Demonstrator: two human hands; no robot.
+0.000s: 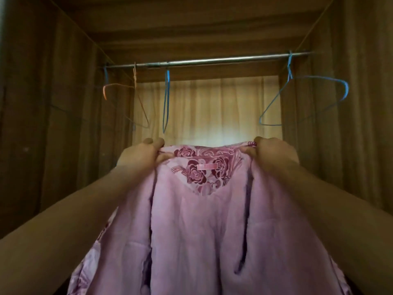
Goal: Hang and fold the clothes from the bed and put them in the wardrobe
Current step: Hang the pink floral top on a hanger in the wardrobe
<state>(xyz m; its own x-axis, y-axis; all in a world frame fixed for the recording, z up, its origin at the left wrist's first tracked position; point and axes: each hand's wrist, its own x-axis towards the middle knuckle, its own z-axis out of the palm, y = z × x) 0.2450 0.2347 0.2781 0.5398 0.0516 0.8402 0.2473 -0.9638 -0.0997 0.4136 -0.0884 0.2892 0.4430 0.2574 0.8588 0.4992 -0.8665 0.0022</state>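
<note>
- A pink quilted garment (197,220) is held up and spread open in front of the open wardrobe (63,103). Its plain lining and a rose-patterned neck facing with a small label are turned toward the camera.
- The left shoulder edge of the garment is gripped by the left hand (144,155), with the cloth pinched between thumb and curled fingers.
- The right shoulder edge is gripped in the same way by the right hand (269,152), so the collar is stretched between the 2 hands.
- Farther in and above the hands, a metal rail (212,60) is seen across the wardrobe.
- At least 3 bare wire hangers are carried on it: an orange hanger (104,92) at the left, a blue hanger (167,99) edge-on near the middle, and a second blue hanger (347,88) at the right.
- No clothing is seen on the rail and no folded pile is in view. The bed is outside the frame, so what is left there cannot be told.
- The work is judged to be at an early stage: this garment is at the wardrobe but not yet on a hanger.
- A hanger is yet to be taken, slipped into the shoulders and hooked on the rail. Any folding appears to be left as well.
</note>
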